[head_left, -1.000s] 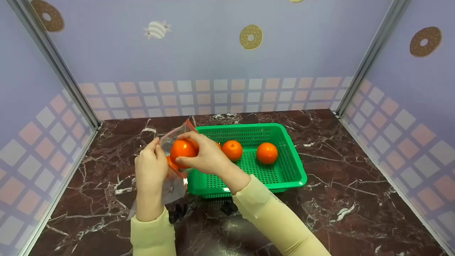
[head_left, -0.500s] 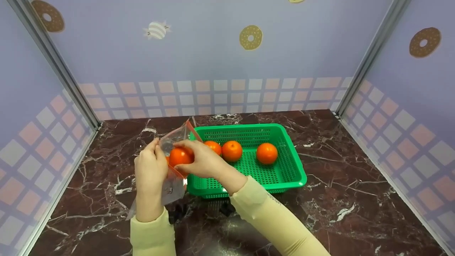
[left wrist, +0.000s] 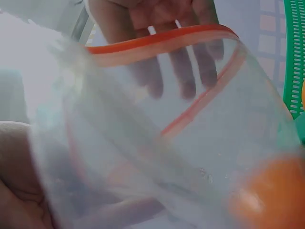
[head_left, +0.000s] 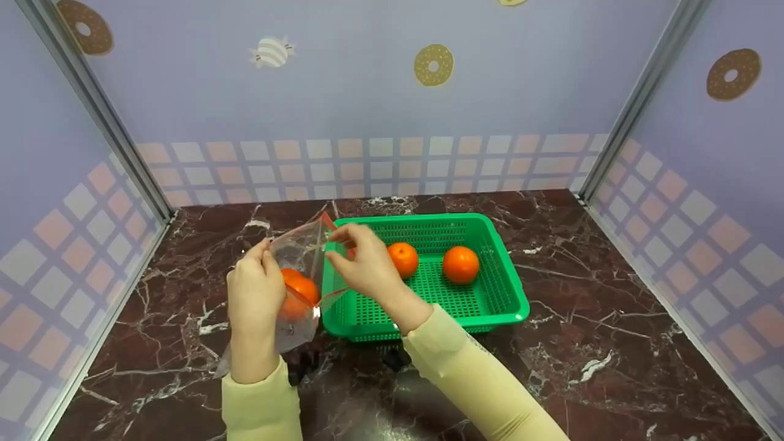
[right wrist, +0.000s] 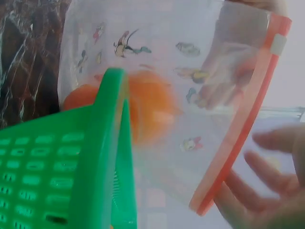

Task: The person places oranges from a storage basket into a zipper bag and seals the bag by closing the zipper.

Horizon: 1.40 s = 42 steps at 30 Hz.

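Observation:
My left hand (head_left: 257,278) grips one side of a clear zip bag (head_left: 301,250) with an orange-red seal strip, holding it upright beside the green basket (head_left: 513,294). Oranges (head_left: 299,293) sit low inside the bag and show as an orange blur (left wrist: 271,195) in the left wrist view and behind the basket wall (right wrist: 147,105) in the right wrist view. My right hand (head_left: 360,260) hovers at the bag's mouth with fingers spread and holds nothing. Two loose oranges (head_left: 403,258) (head_left: 460,264) lie in the basket.
The dark marble tabletop (head_left: 612,318) is bounded by patterned walls at the left, back and right. The basket stands at the centre, with bare tabletop to its right and in front.
My right hand pushed the orange down into the bag, let go of it and drew back out. The orange dropped to the bag's bottom. My left hand kept its grip.

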Available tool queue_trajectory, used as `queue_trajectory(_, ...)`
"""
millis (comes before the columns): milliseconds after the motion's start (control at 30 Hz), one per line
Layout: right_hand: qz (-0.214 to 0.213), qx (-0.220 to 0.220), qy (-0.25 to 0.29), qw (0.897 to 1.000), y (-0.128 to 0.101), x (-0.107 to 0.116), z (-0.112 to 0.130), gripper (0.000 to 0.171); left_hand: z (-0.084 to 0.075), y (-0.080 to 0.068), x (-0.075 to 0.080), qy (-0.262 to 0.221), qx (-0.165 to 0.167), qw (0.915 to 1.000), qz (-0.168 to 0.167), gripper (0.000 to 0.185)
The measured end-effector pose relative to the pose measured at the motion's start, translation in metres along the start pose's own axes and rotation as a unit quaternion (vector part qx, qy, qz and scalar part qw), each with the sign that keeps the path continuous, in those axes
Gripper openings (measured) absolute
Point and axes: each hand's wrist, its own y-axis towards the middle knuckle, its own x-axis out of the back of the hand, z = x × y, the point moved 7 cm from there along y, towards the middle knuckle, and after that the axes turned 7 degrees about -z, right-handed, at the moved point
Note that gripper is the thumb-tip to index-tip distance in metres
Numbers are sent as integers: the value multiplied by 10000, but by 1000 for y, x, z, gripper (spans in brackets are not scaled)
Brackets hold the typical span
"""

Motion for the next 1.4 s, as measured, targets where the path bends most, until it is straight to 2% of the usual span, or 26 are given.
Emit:
queue_trajectory(67,-132,-260,-222,9993,2,4,-8,34,-1,0,0,10,-43,10000,-25,44)
queue_trajectory(100,-62,-446,-377,9983,2,4,-13,39,-2,0,0,18,-58,10000,-32,44)
queue_trajectory(167,319,-888,-696,9931,2,1,-24,51,-2,0,0,18,-71,10000,-52,44)
queue_trajectory(267,1102,-1382,-1000,9792,-2,-7,-37,63,-2,-1,-1,21,-72,10000,-60,44)
queue_trajectory(333,1469,-1554,-1017,9715,-4,-12,-42,62,-2,-1,0,21,-80,9999,-72,44)
queue_trajectory(400,1609,-1561,-1000,9694,-4,-14,-44,54,-3,-1,0,27,-85,9999,-88,44)
queue_trajectory(533,1410,-1373,-655,9783,-1,-14,-40,41,-2,-1,3,1,-54,9998,-194,43)
queue_trajectory(600,1179,-1220,-420,9846,2,-11,-35,39,-2,-1,6,-64,-54,9991,-411,43)
queue_trajectory(700,768,-916,90,9928,3,-7,-26,35,-5,-2,14,-265,-189,9941,-1032,41)
queue_trajectory(800,334,-470,397,9975,4,-3,-19,31,-8,-6,22,-583,-416,9819,-1754,38)
queue_trajectory(867,160,-269,487,9983,3,-2,-16,30,-9,-9,24,-742,-549,9744,-2050,37)
queue_trajectory(900,119,-233,474,9985,3,-2,-16,30,-9,-10,25,-759,-577,9731,-2097,37)
queue_trajectory(967,154,-288,433,9985,4,-2,-17,31,-10,-11,23,-644,-604,9760,-1993,38)
queue_trajectory(1100,324,-598,358,9970,4,-3,-22,32,-12,-11,17,-86,-493,9891,-1386,40)
queue_trajectory(1167,336,-727,347,9962,5,-1,-24,33,-13,-11,16,91,-450,9916,-1210,42)
queue_trajectory(1233,261,-753,384,9961,6,1,-23,32,-14,-12,17,127,-427,9912,-1244,42)
queue_trajectory(1400,-89,-431,491,9978,7,7,-18,30,-15,-14,23,-107,-511,9826,-1782,40)
